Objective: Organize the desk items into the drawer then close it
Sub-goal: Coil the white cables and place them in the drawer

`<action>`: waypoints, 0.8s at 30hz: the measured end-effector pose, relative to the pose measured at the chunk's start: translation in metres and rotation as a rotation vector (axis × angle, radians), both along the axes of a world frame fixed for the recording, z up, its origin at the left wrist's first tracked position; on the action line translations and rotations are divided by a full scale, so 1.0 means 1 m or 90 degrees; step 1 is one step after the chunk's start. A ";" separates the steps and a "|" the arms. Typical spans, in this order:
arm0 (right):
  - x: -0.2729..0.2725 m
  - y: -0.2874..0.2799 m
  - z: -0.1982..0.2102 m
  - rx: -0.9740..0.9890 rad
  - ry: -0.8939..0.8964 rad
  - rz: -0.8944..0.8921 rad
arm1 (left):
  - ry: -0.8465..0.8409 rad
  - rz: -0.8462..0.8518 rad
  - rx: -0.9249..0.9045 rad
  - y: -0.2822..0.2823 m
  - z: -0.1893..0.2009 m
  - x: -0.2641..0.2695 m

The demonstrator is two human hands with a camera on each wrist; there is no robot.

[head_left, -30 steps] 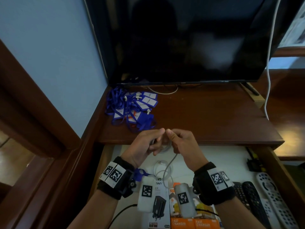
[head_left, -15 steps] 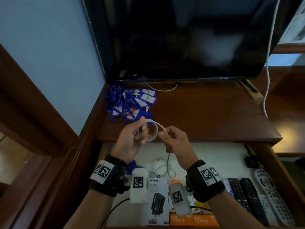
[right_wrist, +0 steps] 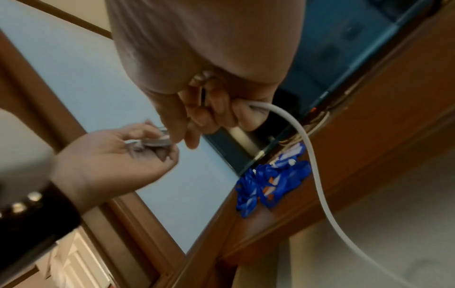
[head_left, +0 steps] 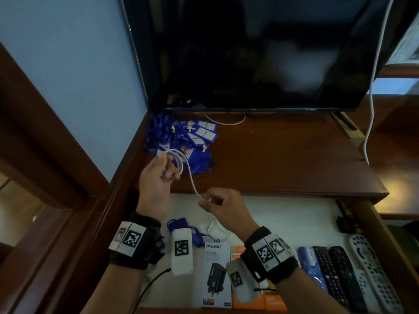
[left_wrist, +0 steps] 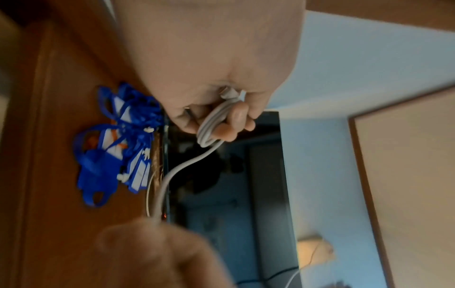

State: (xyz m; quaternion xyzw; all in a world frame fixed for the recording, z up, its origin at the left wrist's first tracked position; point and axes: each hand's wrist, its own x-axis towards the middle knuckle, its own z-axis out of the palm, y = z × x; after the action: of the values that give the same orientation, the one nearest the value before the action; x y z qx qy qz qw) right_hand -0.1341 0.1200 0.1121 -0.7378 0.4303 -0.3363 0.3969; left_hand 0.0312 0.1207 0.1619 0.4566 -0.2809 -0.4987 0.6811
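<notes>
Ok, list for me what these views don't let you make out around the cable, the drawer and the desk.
- White cable: its trailing end, head view, hidden behind the right hand.
- Coil count in the left hand: left wrist view, fingers cover it.
- Lanyard pile: badge print too small, head view; blurred in both wrist views.
- Drawer: front edge cut off by the frame, head view; the wrists cover some boxes.
</notes>
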 end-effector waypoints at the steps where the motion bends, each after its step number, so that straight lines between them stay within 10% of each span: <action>1: 0.002 0.000 0.006 -0.021 -0.002 0.024 | -0.066 -0.011 0.007 -0.001 0.000 -0.002; 11: -0.002 0.001 0.030 -0.077 -0.056 0.053 | -0.304 -0.161 -0.003 0.005 -0.019 -0.021; 24: -0.026 -0.007 0.035 -0.024 -0.215 -0.040 | -0.067 -0.444 0.046 0.021 -0.011 -0.030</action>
State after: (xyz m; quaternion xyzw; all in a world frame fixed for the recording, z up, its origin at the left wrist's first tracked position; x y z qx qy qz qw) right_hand -0.1596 0.1127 0.1476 -0.6642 0.3740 -0.4760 0.4386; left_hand 0.0016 0.1419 0.1513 0.3821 -0.4369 -0.6866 0.4379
